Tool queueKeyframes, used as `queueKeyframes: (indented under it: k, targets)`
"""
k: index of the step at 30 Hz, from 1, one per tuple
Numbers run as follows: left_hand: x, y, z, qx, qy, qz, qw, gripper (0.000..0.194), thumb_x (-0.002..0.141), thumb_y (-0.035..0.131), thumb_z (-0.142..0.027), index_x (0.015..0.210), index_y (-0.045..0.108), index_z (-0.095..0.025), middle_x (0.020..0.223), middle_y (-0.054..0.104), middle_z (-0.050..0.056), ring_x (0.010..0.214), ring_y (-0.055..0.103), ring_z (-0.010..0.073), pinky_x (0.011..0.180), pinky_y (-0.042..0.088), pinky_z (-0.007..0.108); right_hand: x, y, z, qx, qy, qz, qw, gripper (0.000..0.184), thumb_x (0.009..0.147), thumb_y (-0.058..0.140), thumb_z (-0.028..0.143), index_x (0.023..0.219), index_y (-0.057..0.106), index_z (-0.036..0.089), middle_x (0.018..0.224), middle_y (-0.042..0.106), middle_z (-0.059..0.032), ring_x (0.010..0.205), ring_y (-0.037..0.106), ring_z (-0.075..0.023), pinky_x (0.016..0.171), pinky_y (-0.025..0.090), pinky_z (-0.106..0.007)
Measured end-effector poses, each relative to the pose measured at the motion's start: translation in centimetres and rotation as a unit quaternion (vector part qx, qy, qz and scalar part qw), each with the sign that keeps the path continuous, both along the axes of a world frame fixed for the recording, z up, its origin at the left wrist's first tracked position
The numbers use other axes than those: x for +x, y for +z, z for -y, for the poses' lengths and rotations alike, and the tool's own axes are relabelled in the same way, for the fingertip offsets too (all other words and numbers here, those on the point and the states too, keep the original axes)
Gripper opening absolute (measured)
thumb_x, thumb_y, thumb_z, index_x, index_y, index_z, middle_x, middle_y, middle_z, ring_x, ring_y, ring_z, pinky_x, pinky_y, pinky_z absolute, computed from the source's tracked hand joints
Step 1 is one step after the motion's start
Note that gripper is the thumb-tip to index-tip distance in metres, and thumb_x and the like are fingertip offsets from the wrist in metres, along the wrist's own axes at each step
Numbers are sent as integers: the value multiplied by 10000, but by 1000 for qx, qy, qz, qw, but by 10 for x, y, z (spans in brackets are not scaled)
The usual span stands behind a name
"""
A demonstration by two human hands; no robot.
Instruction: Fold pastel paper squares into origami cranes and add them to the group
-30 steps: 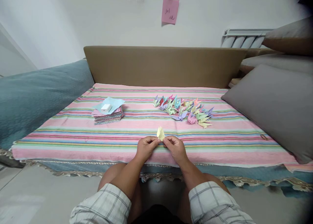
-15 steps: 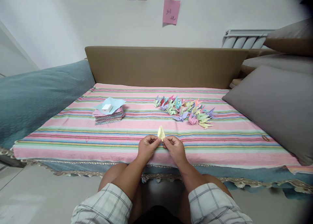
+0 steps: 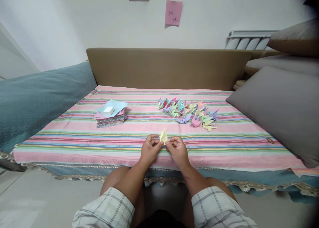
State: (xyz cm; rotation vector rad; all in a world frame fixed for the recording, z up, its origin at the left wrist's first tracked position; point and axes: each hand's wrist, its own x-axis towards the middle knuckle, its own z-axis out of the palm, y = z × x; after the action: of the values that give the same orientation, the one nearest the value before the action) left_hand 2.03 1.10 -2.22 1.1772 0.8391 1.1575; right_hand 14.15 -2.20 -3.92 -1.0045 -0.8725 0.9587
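Between my hands is a small folded piece of pale yellow paper [image 3: 163, 136], its pointed tip facing away from me. My left hand [image 3: 150, 149] pinches its lower left edge with thumb and finger. At its lower right edge, my right hand [image 3: 177, 150] grips it in the same way. The fingertips behind the paper are partly hidden. Beyond my hands lies a spread of paper cranes [image 3: 184, 112] in many colours, a little to the right.
A stack of square coloured paper [image 3: 112, 119] sits at the left, with a small white block [image 3: 109, 110] on top. Striped cloth [image 3: 74, 140] covers the seat. A grey cushion [image 3: 279, 108] leans at the right, and a brown backrest [image 3: 169, 67] runs behind.
Some fingers of my left hand have lifted and spread slightly while the thumb stays on the paper. The yellow paper looks a little wider, its position nearly the same.
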Motion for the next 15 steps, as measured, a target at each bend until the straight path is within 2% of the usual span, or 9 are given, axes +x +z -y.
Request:
queueKeyframes:
  k: [2,4,8,11,15]
  targets:
    - [-2,2,-1,-2,-14,-6,1000,544,600,748,-315,1069,513,-171,636,610,-37,589,546,97,610,396,215,-1,0,1,14,7,23,1000,285,694,675,357,805,450,222,647,623,40,573,573,-108,572,441,-231]
    - [-4,5,-1,-7,-37,-2,999,553,594,753,-316,1083,541,-165,677,622,-21,624,555,106,631,404,222,-2,0,3,25,21,48,998,265,709,663,349,811,453,225,683,633,27,615,591,-120,590,443,-238]
    - [-7,8,-2,-26,-68,4,997,308,615,741,-364,789,624,-139,658,613,-8,602,527,98,606,391,218,-3,-1,6,35,47,76,995,232,741,639,331,820,446,229,665,615,35,596,572,-114,567,419,-232]
    - [-7,9,-2,-33,-51,2,998,292,604,744,-393,668,615,-139,583,578,-27,547,477,81,557,359,207,-3,-1,6,33,62,71,995,244,737,640,330,831,439,228,664,624,35,591,573,-115,573,420,-236]
    - [-7,8,-1,-35,-24,2,999,304,584,752,-409,629,610,-145,555,564,-32,530,456,81,539,348,209,-4,1,8,21,68,60,996,265,717,645,339,869,462,222,665,636,30,587,582,-119,574,435,-243]
